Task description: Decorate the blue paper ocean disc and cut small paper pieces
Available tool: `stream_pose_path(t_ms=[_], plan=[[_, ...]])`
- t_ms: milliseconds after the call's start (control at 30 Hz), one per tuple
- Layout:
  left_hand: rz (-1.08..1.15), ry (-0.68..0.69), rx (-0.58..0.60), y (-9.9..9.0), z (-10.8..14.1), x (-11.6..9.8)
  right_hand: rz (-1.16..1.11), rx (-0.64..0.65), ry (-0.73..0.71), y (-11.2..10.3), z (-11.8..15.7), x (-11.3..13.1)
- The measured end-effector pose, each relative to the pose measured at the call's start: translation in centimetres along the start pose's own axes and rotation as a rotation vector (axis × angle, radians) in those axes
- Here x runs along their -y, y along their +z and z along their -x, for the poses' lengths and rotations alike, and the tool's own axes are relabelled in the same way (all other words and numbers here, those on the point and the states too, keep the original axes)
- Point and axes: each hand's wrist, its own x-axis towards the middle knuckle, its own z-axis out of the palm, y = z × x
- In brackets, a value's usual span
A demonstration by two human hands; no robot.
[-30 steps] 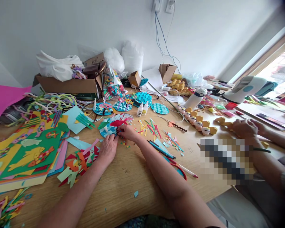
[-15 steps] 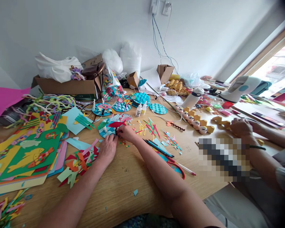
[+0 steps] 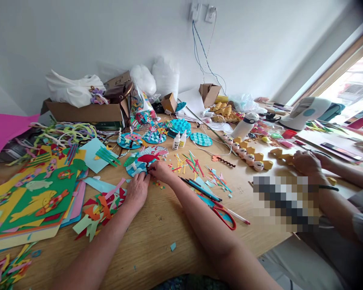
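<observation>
A blue woven-paper disc (image 3: 132,170) lies on the table with a red paper fish (image 3: 148,158) and a green paper fish (image 3: 129,161) standing over it. My left hand (image 3: 138,187) is at the disc's near edge, its fingers closed over the rim. My right hand (image 3: 161,170) pinches at the right side of the disc, just under the red fish, where a dark brown pipe cleaner (image 3: 148,165) shows at the fingertips. The fingers partly hide that spot. Behind it stand finished-looking discs (image 3: 130,140) with fish, and two small glue bottles (image 3: 176,141).
Red-handled scissors (image 3: 226,219) and pencils (image 3: 201,189) lie right of my forearm. Paper strips (image 3: 193,163) are scattered beyond. Coloured sheets with paper fish (image 3: 38,184) cover the left side. At right, a co-worker's hands (image 3: 307,163) are near yellow egg-carton pieces (image 3: 280,154).
Both hands stay almost in place at the disc, with only slight finger movement. The red fish has shifted a little to the left. The view has tilted slightly.
</observation>
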Motion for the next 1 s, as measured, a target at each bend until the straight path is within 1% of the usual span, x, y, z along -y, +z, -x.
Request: stream_pose_path(t_ms=[367, 800, 1000], plan=[[-0.012, -0.008, 0.016, 0.44, 0.10, 0.13, 0.018, -0.006, 0.026, 0.15, 0.01, -0.07], [-0.022, -0.039, 0.030, -0.23, -0.10, -0.18, 0.034, 0.010, 0.030, 0.42, 0.23, -0.33], [-0.013, -0.044, 0.036, -0.25, -0.10, -0.20, 0.048, 0.017, 0.016, 0.54, 0.35, -0.23]])
